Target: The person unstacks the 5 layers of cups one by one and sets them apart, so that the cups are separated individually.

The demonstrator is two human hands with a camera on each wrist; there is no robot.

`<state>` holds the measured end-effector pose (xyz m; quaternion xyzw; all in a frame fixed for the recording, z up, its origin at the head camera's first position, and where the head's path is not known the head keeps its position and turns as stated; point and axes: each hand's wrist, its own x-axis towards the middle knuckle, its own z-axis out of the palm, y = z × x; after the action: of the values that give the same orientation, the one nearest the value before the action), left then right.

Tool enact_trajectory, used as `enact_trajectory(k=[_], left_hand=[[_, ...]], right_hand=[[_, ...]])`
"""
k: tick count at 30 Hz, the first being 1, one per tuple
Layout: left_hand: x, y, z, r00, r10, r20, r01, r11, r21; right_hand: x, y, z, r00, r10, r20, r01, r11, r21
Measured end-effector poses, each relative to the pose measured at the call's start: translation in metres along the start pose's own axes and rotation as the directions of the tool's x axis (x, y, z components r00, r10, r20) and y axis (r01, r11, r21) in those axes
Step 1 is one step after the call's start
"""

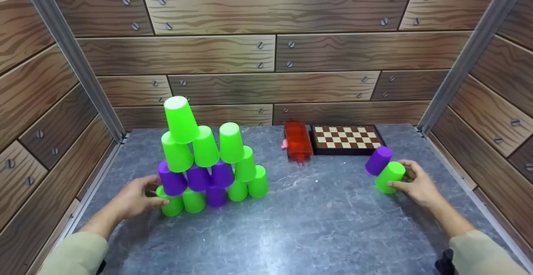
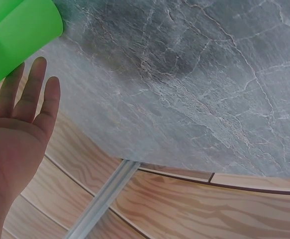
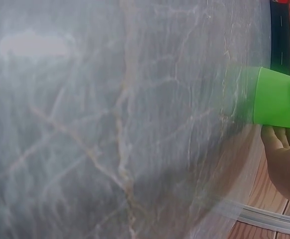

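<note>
A leaning pyramid of green and purple cups [image 1: 204, 158] stands at the left of the grey marble table [image 1: 316, 221]. My left hand [image 1: 139, 198] is open with straight fingers beside the bottom-left green cup [image 1: 173, 205]; in the left wrist view the fingers [image 2: 33, 92] lie against that green cup [image 2: 23, 32]. At the right, my right hand [image 1: 412, 181] grips a green cup [image 1: 389, 176] lying on its side, with a purple cup [image 1: 378, 160] touching it behind. The right wrist view shows the same green cup [image 3: 276, 97] under my fingers [image 3: 279, 139].
A red plastic case [image 1: 297, 139] and a small chessboard [image 1: 346, 138] lie at the back of the table against the wood-panel wall. Metal corner rails [image 1: 70, 54] frame the booth on both sides. Wood-panel walls close in left and right.
</note>
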<state>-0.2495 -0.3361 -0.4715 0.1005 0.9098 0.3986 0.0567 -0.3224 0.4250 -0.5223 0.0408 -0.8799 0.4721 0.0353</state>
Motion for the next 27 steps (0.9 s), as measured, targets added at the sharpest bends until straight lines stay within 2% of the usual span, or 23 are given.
enact_trajectory(k=[4, 11, 15, 22, 27], left_hand=[[0.000, 0.000, 0.001, 1.000, -0.002, -0.002, 0.002, 1.000, 0.005], [0.001, -0.002, 0.003, 1.000, -0.002, -0.002, 0.002, 1.000, -0.010], [0.001, -0.002, 0.002, 1.000, -0.002, 0.002, 0.002, 1.000, -0.006], [0.000, 0.000, -0.001, 1.000, -0.019, 0.008, 0.019, 1.000, 0.005], [0.001, 0.002, 0.000, 1.000, -0.019, 0.006, 0.019, 1.000, 0.002]], right_hand=[[-0.002, -0.002, -0.003, 1.000, 0.002, 0.004, -0.002, 1.000, -0.015], [-0.006, -0.018, -0.018, 1.000, -0.020, 0.003, 0.019, 0.995, 0.097], [-0.006, -0.035, -0.028, 0.998, -0.059, -0.020, 0.061, 0.993, 0.104], [0.002, -0.084, -0.032, 0.987, -0.154, -0.041, 0.156, 0.987, 0.047], [0.011, -0.133, -0.021, 0.977, -0.214, -0.010, 0.214, 0.972, 0.093]])
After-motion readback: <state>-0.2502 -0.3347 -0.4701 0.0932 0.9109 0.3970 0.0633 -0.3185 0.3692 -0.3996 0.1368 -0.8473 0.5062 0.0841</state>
